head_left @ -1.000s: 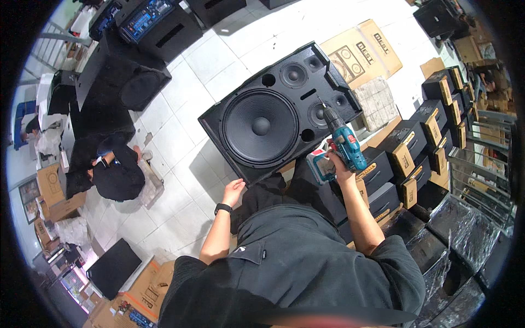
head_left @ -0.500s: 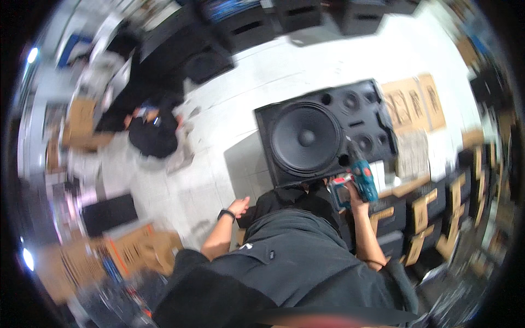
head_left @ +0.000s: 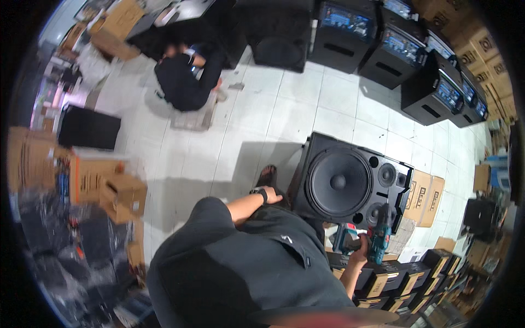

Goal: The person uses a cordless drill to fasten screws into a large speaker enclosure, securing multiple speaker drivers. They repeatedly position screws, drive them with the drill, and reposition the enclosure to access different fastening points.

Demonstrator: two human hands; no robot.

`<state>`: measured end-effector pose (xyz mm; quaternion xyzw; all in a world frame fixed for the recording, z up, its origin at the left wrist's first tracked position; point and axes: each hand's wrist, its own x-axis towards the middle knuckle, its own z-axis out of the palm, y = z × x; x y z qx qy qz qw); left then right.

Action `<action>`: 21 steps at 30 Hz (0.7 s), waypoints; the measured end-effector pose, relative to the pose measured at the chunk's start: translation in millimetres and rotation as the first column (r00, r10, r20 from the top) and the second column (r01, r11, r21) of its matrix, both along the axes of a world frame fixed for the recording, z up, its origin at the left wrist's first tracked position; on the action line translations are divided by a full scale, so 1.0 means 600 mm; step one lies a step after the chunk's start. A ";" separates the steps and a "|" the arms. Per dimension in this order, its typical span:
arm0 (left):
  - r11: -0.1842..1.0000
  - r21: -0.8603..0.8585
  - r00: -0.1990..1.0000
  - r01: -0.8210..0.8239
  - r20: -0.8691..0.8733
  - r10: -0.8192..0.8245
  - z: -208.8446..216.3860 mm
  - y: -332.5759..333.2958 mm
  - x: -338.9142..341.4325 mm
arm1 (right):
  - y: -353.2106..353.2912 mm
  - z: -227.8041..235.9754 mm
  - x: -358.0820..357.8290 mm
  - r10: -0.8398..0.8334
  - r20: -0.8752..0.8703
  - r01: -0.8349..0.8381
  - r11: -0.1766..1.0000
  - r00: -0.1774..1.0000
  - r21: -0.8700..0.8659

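My right hand [head_left: 358,249] is wrapped round the grip of a teal cordless drill [head_left: 380,236], its battery end toward my body. The drill's nose is over the near right corner of a large black speaker cabinet [head_left: 361,210], by a small round driver; whether the tip touches is unclear. The cabinet lies face up, with a big woofer cone [head_left: 338,182] on its left and smaller drivers and ports on its right. My left hand [head_left: 272,196], with a dark wristband, rests by my thigh left of the cabinet. It holds nothing I can see, and its fingers look loosely apart.
Another person [head_left: 188,82] in dark clothes crouches at the far left. Black speaker cabinets [head_left: 339,41] line the back. Flat cardboard [head_left: 425,197] lies right of my cabinet, and boxed goods [head_left: 404,279] are stacked at the near right. Cartons [head_left: 123,194] stand on the left.
My view has swung, so the cabinet now appears lower and further right. My left hand has moved in to my thigh. The drill stays in my right hand near the same corner.
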<state>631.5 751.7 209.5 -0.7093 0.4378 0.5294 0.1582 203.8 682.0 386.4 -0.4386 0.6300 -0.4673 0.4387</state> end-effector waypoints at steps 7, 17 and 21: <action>0.999 0.002 0.980 0.032 -0.195 -0.031 -0.048 -0.106 0.230 | 0.088 0.096 0.222 -0.095 -0.269 0.041 0.979 0.958 -0.200; 0.950 -0.296 0.924 0.101 -0.325 -0.200 -0.037 -0.326 0.191 | 0.138 0.205 0.346 -0.505 0.210 0.523 0.852 0.837 -0.036; 0.941 -0.251 0.892 0.225 -0.335 -0.303 0.032 -0.352 0.184 | 0.164 0.157 0.325 -0.474 0.301 0.525 0.843 0.828 -0.118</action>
